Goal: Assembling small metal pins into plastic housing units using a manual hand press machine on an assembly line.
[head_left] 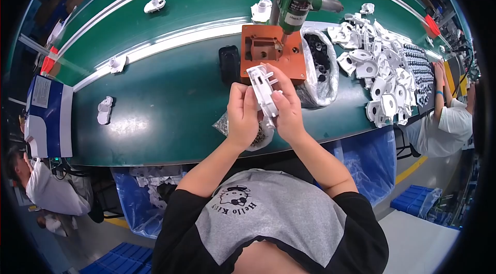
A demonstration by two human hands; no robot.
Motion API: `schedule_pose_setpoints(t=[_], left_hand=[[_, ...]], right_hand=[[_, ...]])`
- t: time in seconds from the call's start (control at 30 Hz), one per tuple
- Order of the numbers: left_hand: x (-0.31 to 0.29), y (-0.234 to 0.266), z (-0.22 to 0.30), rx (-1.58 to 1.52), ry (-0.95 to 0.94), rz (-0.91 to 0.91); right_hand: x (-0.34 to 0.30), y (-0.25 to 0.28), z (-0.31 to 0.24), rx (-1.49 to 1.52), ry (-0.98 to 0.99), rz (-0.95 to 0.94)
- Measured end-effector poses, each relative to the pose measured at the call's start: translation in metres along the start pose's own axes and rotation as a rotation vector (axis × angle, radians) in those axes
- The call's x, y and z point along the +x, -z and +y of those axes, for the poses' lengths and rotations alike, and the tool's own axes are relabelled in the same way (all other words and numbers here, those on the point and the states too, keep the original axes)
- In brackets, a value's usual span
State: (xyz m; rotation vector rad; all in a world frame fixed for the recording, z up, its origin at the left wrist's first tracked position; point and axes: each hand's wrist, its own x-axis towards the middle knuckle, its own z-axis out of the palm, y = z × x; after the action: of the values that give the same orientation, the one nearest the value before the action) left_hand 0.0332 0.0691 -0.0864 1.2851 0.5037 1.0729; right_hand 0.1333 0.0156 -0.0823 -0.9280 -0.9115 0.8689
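Between my two hands, just in front of the orange fixture block, is a white moulded plastic part (263,93) held at a tilt. My left hand (243,113) grips its left side with the fingers closed. On the other side my right hand (288,108) pinches it, thumb on the near face and fingers behind. Small prongs stick out from the part's upper right edge. The orange fixture block (248,70) has a recess in its top, under a green press (294,5). Below my hands lies a clear bag of small metal pieces (258,139), partly hidden.
A plastic bag of black parts (328,88) stands right of the block, a black tray (229,64) left. White parts (382,82) heap up at the right beside rows of small dark parts (417,67). A blue-and-white box (49,113) sits far left. Co-workers sit at both sides.
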Motion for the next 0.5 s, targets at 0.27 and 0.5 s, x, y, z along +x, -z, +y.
schedule_pose_setpoints(t=[0.27,0.5], left_hand=[[0.0034,-0.0056,-0.0009,0.113,-0.092,0.013],[0.0008,-0.0038,-0.0063,0.153,-0.045,0.041]], right_hand=[[-0.0013,-0.0014,-0.0005,0.144,0.021,0.080],[-0.0005,-0.0026,0.0014,0.054,0.054,0.026]])
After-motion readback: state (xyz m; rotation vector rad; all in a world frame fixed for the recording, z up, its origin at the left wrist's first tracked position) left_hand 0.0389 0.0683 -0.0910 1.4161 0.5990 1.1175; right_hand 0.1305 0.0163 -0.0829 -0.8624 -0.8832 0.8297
